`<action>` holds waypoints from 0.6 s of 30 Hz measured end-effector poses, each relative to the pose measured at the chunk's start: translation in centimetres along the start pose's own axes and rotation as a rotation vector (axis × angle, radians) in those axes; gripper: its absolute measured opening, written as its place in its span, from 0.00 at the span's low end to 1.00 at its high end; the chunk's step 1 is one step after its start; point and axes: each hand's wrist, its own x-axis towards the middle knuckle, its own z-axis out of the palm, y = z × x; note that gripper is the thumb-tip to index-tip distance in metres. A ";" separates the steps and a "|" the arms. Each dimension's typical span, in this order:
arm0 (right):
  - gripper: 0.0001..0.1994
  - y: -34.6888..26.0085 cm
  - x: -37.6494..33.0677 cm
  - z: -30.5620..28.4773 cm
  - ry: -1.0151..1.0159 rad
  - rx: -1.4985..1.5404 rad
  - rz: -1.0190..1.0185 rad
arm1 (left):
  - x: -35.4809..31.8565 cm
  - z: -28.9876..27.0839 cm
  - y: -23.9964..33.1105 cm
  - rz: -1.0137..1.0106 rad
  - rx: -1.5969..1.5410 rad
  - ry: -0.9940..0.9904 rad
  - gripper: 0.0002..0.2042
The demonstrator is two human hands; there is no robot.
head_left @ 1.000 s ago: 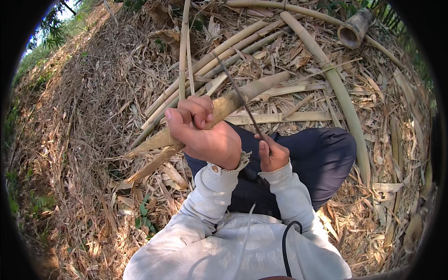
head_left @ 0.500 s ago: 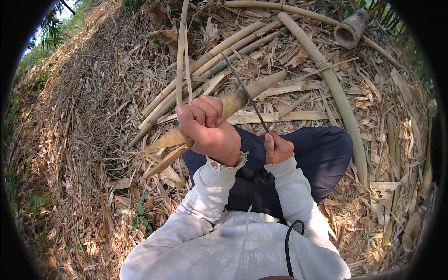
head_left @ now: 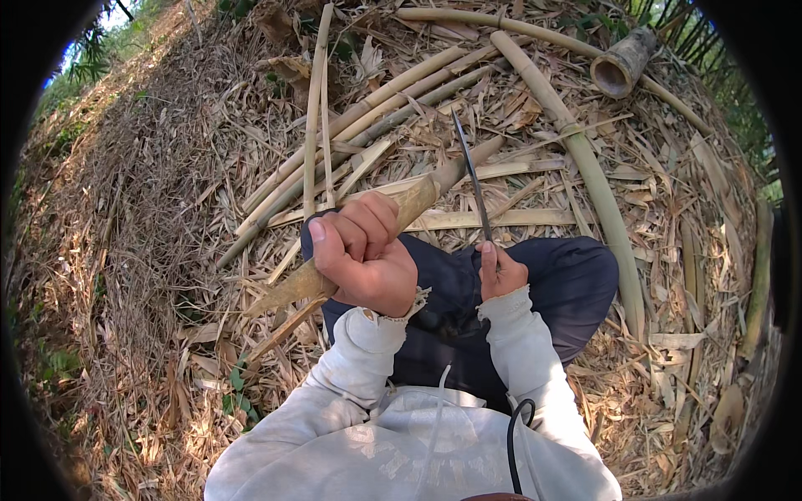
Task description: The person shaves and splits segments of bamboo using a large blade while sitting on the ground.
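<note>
Grips bamboo piece (head_left: 418, 201) in curled fingers of left hand (head_left: 363, 255), with ends either side, probably for steadiness; clasps dark blade (head_left: 474, 179) in closed right hand (head_left: 501, 271), tip beyond fingers, likely for control.

Passage at 9 o'clock, crowding ahead
From your left hand (head_left: 365, 260), you have room above the leaf litter (head_left: 180, 204) toward 9 o'clock, and a gap toward your right hand (head_left: 503, 272) at 3. The bamboo piece (head_left: 424, 198) blocks 2 and 8, two slim strips (head_left: 312, 117) 11 to 12. From your right hand, the dark blade (head_left: 476, 190) bars 11 to 12, your knee (head_left: 581, 271) 3.
</note>
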 end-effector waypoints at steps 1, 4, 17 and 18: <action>0.18 -0.3 -0.4 0.3 0.045 0.069 -0.193 | -0.3 -0.6 -0.1 0.000 -0.028 -0.143 0.22; 0.20 -2.5 -3.4 0.7 0.224 0.068 -0.737 | 0.7 -1.5 -0.2 -0.007 -0.040 -0.384 0.21; 0.18 -1.1 -1.6 0.8 0.147 0.107 -0.458 | -0.2 -1.2 0.0 -0.013 -0.036 -0.216 0.22; 0.18 -2.5 -3.3 0.3 0.075 0.116 -0.533 | -0.2 -1.2 -0.2 -0.022 -0.033 -0.195 0.22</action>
